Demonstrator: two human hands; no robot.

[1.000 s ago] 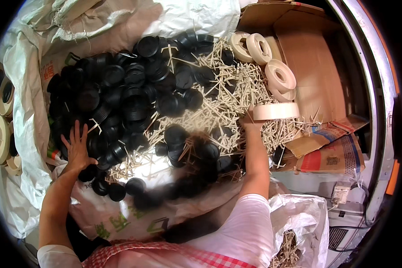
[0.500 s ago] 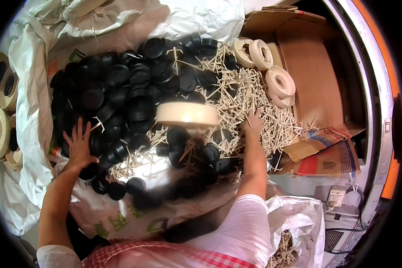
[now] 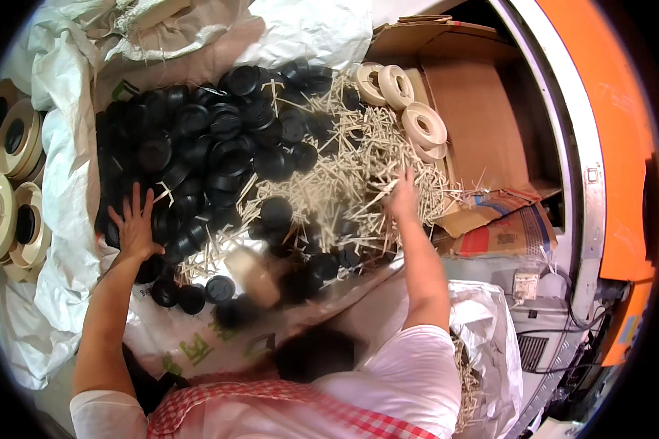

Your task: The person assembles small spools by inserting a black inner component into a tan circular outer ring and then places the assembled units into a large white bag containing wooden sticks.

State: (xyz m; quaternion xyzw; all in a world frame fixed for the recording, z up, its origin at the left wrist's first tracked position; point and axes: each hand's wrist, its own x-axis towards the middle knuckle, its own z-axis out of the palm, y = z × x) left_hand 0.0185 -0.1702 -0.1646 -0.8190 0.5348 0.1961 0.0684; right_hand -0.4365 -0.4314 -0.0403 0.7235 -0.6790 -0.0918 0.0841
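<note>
My left hand (image 3: 134, 228) lies with its fingers spread on a heap of round black plastic caps (image 3: 154, 152). My right hand (image 3: 403, 199) is at the right side of the heap, among thin cream plastic sprues (image 3: 370, 157). One finger there is stretched out; the others are partly hidden by the sprues, and no grip on anything shows. Smeared by motion, a cream ring-shaped part (image 3: 255, 276) is at the near side of the heap, between my forearms. Several loose caps (image 3: 220, 290) are near my left forearm.
White woven sheeting (image 3: 62, 197) borders the heap on the left. Beyond it stand cream rings with black centres (image 3: 18, 137). Cream rings (image 3: 423, 124) also rest by a cardboard box (image 3: 479, 132) at right. A white sack (image 3: 494, 344) of sprues, cables and an orange machine panel (image 3: 622, 146) are nearby.
The cream ring-shaped part has moved from the heap's middle toward me and left, and is now blurred. My right hand has moved slightly toward the middle. The whole view has shifted a little.
</note>
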